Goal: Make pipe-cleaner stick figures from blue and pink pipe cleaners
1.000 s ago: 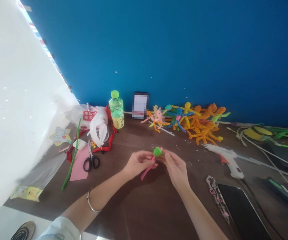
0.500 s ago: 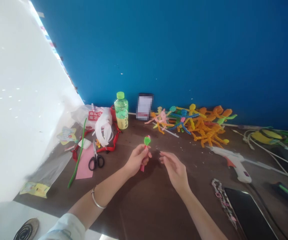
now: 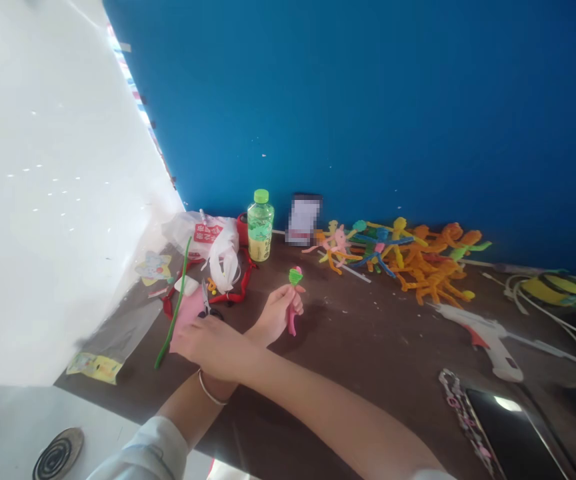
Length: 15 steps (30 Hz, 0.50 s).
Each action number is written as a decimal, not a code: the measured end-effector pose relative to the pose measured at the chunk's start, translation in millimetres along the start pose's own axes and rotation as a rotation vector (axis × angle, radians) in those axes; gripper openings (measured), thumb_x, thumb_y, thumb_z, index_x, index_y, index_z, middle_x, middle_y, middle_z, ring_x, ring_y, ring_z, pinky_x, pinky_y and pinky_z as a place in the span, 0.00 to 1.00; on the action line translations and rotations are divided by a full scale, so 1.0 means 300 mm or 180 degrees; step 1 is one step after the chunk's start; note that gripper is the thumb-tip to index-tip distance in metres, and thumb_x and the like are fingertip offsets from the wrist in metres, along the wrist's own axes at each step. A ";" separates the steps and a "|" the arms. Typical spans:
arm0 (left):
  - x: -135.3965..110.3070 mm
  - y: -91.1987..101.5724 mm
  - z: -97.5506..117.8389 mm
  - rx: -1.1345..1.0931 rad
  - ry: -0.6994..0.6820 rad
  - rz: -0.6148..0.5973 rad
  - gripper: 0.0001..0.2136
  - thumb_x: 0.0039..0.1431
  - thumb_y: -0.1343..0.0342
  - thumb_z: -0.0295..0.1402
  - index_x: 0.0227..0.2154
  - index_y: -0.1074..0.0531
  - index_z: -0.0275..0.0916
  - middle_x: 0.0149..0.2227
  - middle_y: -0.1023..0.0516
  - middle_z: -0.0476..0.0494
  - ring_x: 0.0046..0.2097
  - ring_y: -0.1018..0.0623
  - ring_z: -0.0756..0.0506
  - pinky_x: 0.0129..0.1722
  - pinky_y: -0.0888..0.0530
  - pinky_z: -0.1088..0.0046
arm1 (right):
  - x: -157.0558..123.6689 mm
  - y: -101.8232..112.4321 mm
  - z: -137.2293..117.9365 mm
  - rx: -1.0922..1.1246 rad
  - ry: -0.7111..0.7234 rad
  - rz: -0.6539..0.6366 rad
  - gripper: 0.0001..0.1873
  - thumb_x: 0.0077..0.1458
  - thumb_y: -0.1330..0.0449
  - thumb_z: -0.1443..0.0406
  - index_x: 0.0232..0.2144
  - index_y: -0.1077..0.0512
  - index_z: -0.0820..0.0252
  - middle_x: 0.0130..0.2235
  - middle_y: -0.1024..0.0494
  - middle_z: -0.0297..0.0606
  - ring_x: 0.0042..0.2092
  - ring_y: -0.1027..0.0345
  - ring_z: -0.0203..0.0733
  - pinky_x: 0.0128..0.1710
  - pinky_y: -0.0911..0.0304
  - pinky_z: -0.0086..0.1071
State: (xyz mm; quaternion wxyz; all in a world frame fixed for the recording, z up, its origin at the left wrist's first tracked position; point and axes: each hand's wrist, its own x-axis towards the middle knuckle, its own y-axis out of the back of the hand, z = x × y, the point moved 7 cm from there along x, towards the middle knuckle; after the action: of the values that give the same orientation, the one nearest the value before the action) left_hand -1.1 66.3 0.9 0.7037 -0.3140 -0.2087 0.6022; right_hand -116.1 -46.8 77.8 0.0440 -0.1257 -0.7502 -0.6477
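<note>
left hand (image 3: 274,316) curled closed around a pink and green pipe cleaner piece (image 3: 292,323); right hand (image 3: 213,341), fingers extended, rests at scissors (image 3: 205,300), grip unclear.

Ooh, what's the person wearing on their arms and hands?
The left hand and right hand are bare, with no gloves or rings showing. A thin silver bangle circles the left wrist, and a loose, pale sleeve covers the left arm above the forearm.
</note>
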 end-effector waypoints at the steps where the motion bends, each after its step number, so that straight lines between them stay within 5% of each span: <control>1: 0.000 0.002 0.000 -0.0001 -0.0014 0.0005 0.09 0.50 0.44 0.35 0.28 0.32 0.33 0.19 0.41 0.54 0.23 0.37 0.54 0.27 0.37 0.75 | 0.051 -0.034 -0.005 -0.0070 0.0062 -0.0108 0.10 0.50 0.47 0.75 0.36 0.34 0.61 0.37 0.30 0.39 0.39 0.39 0.41 0.35 0.40 0.35; 6: 0.008 0.006 -0.007 -0.0123 0.0024 -0.0071 0.10 0.49 0.43 0.35 0.30 0.30 0.32 0.23 0.33 0.48 0.26 0.31 0.52 0.30 0.35 0.73 | 0.182 -0.172 -0.038 -0.0372 0.0272 -0.0343 0.07 0.49 0.44 0.72 0.33 0.33 0.61 0.43 0.33 0.44 0.48 0.43 0.48 0.40 0.41 0.40; 9: 0.010 -0.006 -0.008 -0.0314 0.0023 -0.0219 0.09 0.51 0.44 0.33 0.30 0.29 0.30 0.20 0.36 0.50 0.22 0.37 0.55 0.26 0.38 0.75 | 0.191 -0.168 -0.079 -0.0473 0.0465 -0.0160 0.08 0.50 0.45 0.74 0.34 0.33 0.61 0.47 0.33 0.45 0.53 0.46 0.48 0.49 0.46 0.46; 13: 0.007 -0.014 -0.013 -0.0338 0.0141 -0.0196 0.10 0.51 0.45 0.32 0.32 0.29 0.29 0.20 0.36 0.50 0.22 0.38 0.55 0.26 0.39 0.75 | 0.156 0.050 -0.125 -0.0013 0.0514 0.0942 0.10 0.55 0.50 0.73 0.35 0.32 0.59 0.40 0.26 0.35 0.46 0.37 0.34 0.53 0.49 0.37; 15: 0.003 -0.019 -0.015 -0.0292 0.0213 -0.0167 0.10 0.51 0.44 0.32 0.33 0.29 0.29 0.22 0.34 0.48 0.24 0.34 0.53 0.29 0.37 0.73 | 0.096 0.199 -0.039 0.0711 -0.0653 0.1596 0.08 0.55 0.50 0.65 0.30 0.30 0.51 0.33 0.25 0.19 0.37 0.34 0.26 0.46 0.44 0.26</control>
State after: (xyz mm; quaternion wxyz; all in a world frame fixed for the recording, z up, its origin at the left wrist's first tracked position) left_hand 6.3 65.9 1.5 0.7107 -0.3603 -0.2206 0.5625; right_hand -130.4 -46.8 143.5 0.1402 -0.3664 -0.7629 -0.5139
